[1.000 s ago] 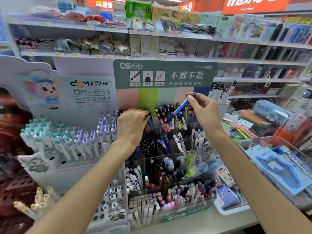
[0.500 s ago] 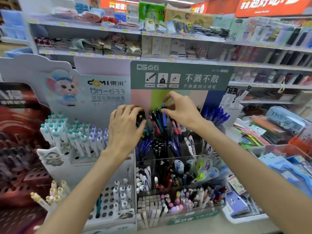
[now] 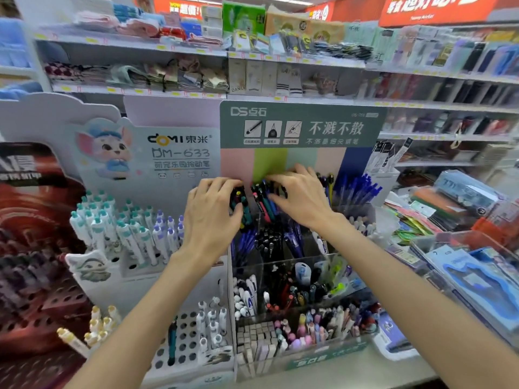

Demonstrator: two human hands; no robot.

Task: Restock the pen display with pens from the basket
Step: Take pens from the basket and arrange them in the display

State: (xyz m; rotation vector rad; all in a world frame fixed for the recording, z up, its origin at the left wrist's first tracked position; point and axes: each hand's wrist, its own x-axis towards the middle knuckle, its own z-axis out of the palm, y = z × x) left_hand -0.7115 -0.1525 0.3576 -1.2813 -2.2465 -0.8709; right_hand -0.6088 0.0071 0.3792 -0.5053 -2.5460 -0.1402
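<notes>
The clear pen display stands in front of me, its tiers full of pens. My left hand curls over a bunch of black and teal pens in the top row, fingers above and thumb below. My right hand arches over the neighbouring red, blue and black pens, with fingertips on their caps and the thumb against their barrels. To its right stands a clump of blue pens. The pen tips under both palms are hidden.
A white DOMI stand of teal and purple-capped pens is at the left. A red stand sits further left. Stationery packs fill bins at the right. Stocked shelves rise behind. The counter edge runs below.
My right hand brought a blue pen leftwards and down into the top row and no longer holds it up. My left hand stayed on the top-row pens. The view moved closer.
</notes>
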